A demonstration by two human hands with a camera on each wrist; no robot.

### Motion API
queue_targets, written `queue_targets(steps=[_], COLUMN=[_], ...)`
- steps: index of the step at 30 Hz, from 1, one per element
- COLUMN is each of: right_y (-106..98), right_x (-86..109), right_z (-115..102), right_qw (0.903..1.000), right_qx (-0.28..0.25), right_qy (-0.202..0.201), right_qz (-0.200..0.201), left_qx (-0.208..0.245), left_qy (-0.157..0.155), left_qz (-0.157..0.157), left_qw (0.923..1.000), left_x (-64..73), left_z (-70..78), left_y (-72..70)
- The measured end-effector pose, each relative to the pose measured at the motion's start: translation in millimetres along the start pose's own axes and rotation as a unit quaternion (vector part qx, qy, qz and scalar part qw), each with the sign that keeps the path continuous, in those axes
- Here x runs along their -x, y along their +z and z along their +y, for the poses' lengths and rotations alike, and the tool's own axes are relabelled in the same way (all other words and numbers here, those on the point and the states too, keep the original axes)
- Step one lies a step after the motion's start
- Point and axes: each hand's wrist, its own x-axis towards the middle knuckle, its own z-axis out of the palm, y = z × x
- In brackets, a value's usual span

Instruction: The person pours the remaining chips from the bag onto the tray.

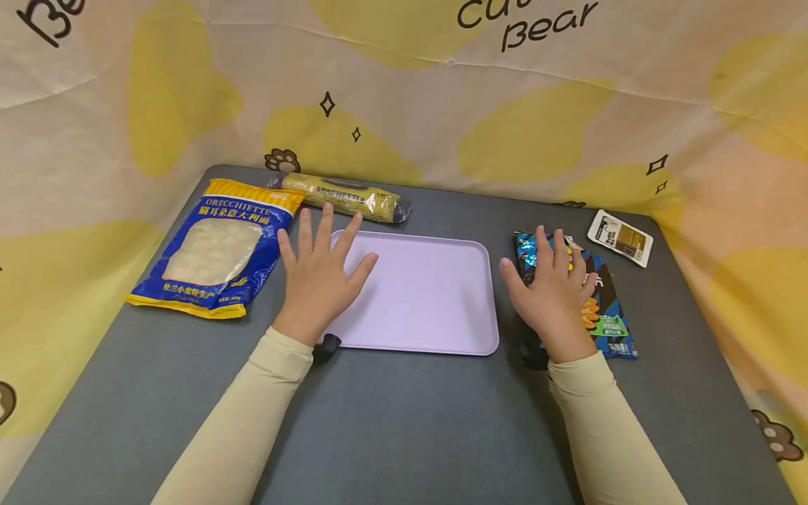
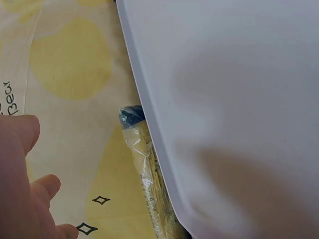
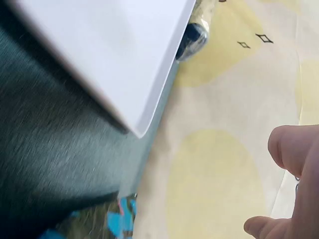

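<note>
Across a grey tabletop [image 1: 404, 428], two spread hands by a lilac tray [image 1: 423, 298]

Behind the matt surface and down both sides hangs a creased, cream-coloured cloth [image 1: 429, 98], printed with yellow blotches, brown paw prints and outlined stars.

Furthest left, a glossy blue-and-yellow orecchiette bag [image 1: 211, 256] lies flat, pale pasta visible through its clear window. Touching or nearly touching its upper corner, a long, rounded spaghetti pack [image 1: 372, 200] in shiny film with dark ends lies along the far edge. The left hand [image 1: 320, 284], its fingers straight and fanned apart, is over the tray's left edge. Mid-table, that tray is a smooth, round-cornered rectangle with a low rim. The right hand [image 1: 558, 298], fingers apart and slightly bent, is over a crinkly black-and-blue potato-chip bag [image 1: 609, 305]; contact cannot be told. Furthest right, a small white packet [image 1: 621, 238] with a brown label lies tilted near the far corner.
</note>
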Motion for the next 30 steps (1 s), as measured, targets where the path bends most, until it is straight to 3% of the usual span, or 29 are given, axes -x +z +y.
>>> queue_targets(steps=[15,30], right_y=[-10,-9], right_x=[18.3,44.4], right_z=[37,51], right_qw=[0.9994,0.9992], right_qx=[-0.012,0.005], right_qy=[0.032,0.035], right_qz=[0.0,-0.018], left_qx=[-0.002,0.0], left_qy=[-0.022,-0.046], left_qz=[-0.015,-0.1], left_qw=[0.9996,0.9939], left_x=[8.0,17.1], left_z=[-10.9,-21.4], left_y=[-1.4,1.4])
